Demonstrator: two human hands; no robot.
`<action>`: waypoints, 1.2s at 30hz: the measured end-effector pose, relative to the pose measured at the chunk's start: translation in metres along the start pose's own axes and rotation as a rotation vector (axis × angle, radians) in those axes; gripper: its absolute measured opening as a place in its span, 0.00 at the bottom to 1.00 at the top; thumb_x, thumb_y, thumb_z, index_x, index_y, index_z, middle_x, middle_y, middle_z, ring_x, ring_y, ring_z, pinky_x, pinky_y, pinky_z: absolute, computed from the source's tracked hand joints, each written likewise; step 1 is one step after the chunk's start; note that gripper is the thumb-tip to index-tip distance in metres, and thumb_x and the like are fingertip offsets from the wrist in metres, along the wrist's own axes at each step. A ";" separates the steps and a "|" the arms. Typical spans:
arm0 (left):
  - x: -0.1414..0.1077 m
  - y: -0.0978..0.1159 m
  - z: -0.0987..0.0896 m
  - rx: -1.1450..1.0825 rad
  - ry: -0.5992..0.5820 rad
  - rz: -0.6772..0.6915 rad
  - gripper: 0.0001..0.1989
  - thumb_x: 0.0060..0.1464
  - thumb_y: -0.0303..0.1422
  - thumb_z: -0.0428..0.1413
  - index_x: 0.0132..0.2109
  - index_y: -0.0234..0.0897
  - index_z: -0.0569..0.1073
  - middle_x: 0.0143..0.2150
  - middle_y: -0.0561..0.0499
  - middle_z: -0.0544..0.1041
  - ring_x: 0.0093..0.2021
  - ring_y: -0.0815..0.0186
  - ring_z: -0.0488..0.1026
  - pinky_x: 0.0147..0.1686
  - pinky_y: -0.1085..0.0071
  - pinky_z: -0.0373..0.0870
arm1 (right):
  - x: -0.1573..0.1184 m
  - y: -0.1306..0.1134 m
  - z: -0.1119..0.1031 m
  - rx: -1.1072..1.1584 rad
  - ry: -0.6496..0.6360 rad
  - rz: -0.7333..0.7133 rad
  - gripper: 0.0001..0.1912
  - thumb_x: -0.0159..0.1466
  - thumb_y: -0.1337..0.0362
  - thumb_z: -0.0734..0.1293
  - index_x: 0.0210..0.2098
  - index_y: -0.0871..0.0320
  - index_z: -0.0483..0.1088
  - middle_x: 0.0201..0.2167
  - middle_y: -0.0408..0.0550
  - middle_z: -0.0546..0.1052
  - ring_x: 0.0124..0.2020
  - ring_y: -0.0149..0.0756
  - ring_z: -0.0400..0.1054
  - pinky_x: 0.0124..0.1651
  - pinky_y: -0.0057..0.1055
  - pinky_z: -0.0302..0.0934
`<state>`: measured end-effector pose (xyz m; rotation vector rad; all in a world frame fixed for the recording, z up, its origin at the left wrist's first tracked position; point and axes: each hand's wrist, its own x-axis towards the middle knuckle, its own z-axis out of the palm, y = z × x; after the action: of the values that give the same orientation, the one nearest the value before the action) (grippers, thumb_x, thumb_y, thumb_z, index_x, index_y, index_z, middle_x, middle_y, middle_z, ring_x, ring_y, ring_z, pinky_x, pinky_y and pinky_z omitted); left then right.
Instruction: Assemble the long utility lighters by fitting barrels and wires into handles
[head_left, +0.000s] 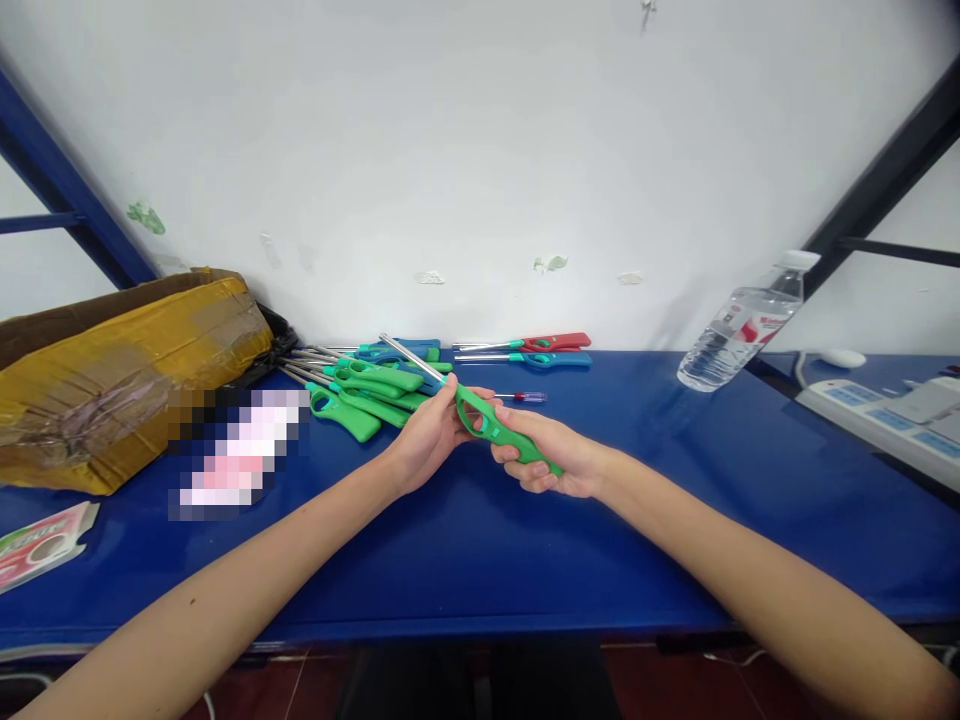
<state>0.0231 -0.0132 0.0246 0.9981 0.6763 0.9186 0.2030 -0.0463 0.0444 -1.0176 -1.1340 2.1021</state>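
A green long-necked gas lighter [512,437] is held between both hands above the blue table, its metal tube slanting up to the left. My right hand [559,455] wraps round the handle from the right. My left hand [435,430] grips the lighter near the base of its tube, some fingers hidden behind it. To the left, a pile of green lighters [379,378] lies with tubes pointing left. Behind the hands, a small screwdriver [531,397] with a purple and red handle rests on the table.
A red lighter [555,342] and a blue lighter [559,359] lie by the wall. At left stands a taped cardboard box [127,380], with a printed card [45,545] before it. A water bottle [739,325] tilts at right, near a white power strip [892,425]. The blue table [637,560] extends below.
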 end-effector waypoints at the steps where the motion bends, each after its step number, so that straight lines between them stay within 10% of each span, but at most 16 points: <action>1: 0.000 0.000 0.000 0.003 -0.017 0.012 0.27 0.67 0.52 0.46 0.44 0.33 0.78 0.43 0.43 0.79 0.43 0.61 0.75 0.45 0.67 0.72 | -0.001 -0.001 0.000 0.006 -0.002 0.005 0.13 0.72 0.50 0.57 0.43 0.53 0.61 0.21 0.33 0.62 0.12 0.19 0.43 0.13 0.15 0.41; 9: 0.001 -0.005 -0.005 0.124 -0.133 0.119 0.19 0.55 0.47 0.63 0.41 0.34 0.78 0.41 0.46 0.77 0.43 0.60 0.74 0.47 0.64 0.71 | 0.002 -0.006 -0.014 0.017 0.020 -0.065 0.17 0.72 0.52 0.58 0.39 0.59 0.68 0.25 0.43 0.75 0.14 0.22 0.60 0.13 0.18 0.54; 13: 0.003 -0.006 -0.008 0.225 -0.112 0.155 0.19 0.54 0.48 0.64 0.40 0.34 0.80 0.41 0.46 0.78 0.44 0.61 0.73 0.49 0.63 0.69 | 0.001 -0.007 -0.018 -0.217 0.101 -0.138 0.17 0.68 0.52 0.65 0.38 0.62 0.72 0.30 0.51 0.80 0.23 0.30 0.73 0.21 0.22 0.66; 24: -0.001 -0.007 -0.003 0.413 0.024 0.154 0.20 0.41 0.45 0.71 0.35 0.32 0.80 0.31 0.50 0.78 0.31 0.68 0.70 0.35 0.70 0.66 | -0.001 0.004 -0.009 -1.050 0.532 -0.578 0.23 0.71 0.53 0.57 0.25 0.59 0.67 0.20 0.45 0.75 0.18 0.30 0.70 0.24 0.24 0.59; 36: 0.001 -0.006 -0.001 0.407 0.031 0.209 0.19 0.46 0.45 0.68 0.35 0.33 0.77 0.32 0.47 0.79 0.34 0.61 0.76 0.35 0.67 0.70 | 0.003 0.001 -0.011 -0.722 0.441 -0.448 0.22 0.67 0.48 0.63 0.27 0.59 0.72 0.20 0.46 0.75 0.17 0.29 0.68 0.19 0.24 0.59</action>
<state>0.0247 -0.0132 0.0183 1.4392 0.8148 1.0003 0.2106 -0.0393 0.0385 -1.2943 -1.7184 1.0486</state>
